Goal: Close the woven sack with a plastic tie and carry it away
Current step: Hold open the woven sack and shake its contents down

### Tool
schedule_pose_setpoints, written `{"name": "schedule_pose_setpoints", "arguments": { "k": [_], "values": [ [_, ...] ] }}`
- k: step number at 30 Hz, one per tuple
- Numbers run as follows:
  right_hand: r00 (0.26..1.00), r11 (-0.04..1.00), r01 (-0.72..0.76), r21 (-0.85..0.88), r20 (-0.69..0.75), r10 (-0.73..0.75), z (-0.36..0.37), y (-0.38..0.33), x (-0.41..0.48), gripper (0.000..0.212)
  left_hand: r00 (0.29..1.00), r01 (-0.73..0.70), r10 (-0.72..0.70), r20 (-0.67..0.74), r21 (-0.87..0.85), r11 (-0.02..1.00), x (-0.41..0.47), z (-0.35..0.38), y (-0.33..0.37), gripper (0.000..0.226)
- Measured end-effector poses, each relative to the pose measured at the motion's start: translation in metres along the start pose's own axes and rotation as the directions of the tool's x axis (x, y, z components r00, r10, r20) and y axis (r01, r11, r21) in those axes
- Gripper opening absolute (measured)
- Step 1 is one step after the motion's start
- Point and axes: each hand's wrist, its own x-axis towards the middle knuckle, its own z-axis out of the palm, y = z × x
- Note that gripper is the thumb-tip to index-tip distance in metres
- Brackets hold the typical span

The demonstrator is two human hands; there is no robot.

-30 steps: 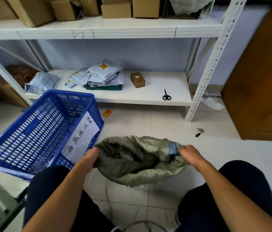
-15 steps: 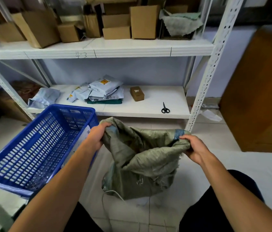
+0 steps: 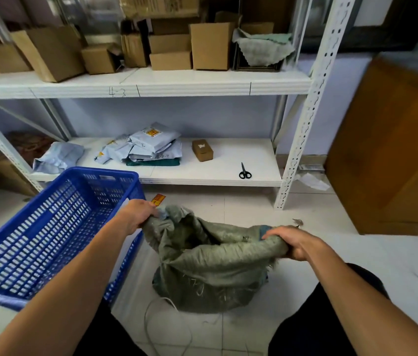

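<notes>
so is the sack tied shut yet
No, the woven sack gapes open, its rim held apart by the left hand and the right hand, with no tie around it.

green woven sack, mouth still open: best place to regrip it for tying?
Grip the green woven sack just under its rolled rim, coming from above. The left hand and right hand hold opposite rim corners, so the mouth gapes wide; the slack cloth there should bunch into a neck. The body rests on the floor.

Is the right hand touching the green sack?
Touching. The head view shows the right hand gripping the rim of the sack, fingers curled over the bunched fabric. The left hand grips the opposite rim.
</notes>
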Motion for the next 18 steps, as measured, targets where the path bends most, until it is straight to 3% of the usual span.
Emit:
{"name": "schedule_pose_setpoints", "arguments": {
  "k": [2,4,6,8,10,13,16,18],
  "values": [
    [0.996,0.978,-0.086,-0.191,0.012,0.089,0.005,0.010,-0.003,0.027,0.987,-0.057,0.103,-0.123,0.326,0.943,-0.001,-0.001,-0.001,0.020],
    [0.991,0.909,-0.130,-0.396,-0.014,0.136,0.009,0.020,-0.007,0.025,0.961,-0.039,0.191,-0.201,0.586,0.809,-0.001,-0.008,-0.002,0.031],
    [0.991,0.832,-0.130,-0.539,-0.060,0.116,0.010,0.029,-0.007,0.025,0.938,0.006,0.241,-0.251,0.704,0.710,0.000,-0.019,-0.002,0.037],
    [0.995,0.834,-0.096,-0.544,-0.069,0.069,0.009,0.034,-0.004,0.020,0.912,0.051,0.262,-0.315,0.721,0.691,-0.002,-0.033,-0.001,0.026],
    [0.998,0.911,-0.044,-0.410,-0.064,0.020,0.006,0.034,-0.002,0.016,0.898,0.067,0.259,-0.357,0.691,0.720,-0.005,-0.045,0.004,0.018],
    [0.996,0.990,0.048,-0.130,-0.075,-0.058,0.006,0.022,-0.001,0.022,0.924,0.022,0.192,-0.330,0.547,0.837,0.000,-0.053,0.009,0.026],
    [0.980,0.990,0.130,-0.056,-0.148,-0.137,0.015,0.002,-0.005,0.025,0.971,-0.034,0.070,-0.227,0.158,0.987,0.002,-0.044,0.017,0.028],
    [0.954,0.977,0.195,-0.080,-0.217,-0.208,0.025,-0.013,-0.012,0.025,0.990,-0.040,0.034,-0.136,-0.047,0.998,0.000,-0.035,0.022,0.027]
  ]
}}
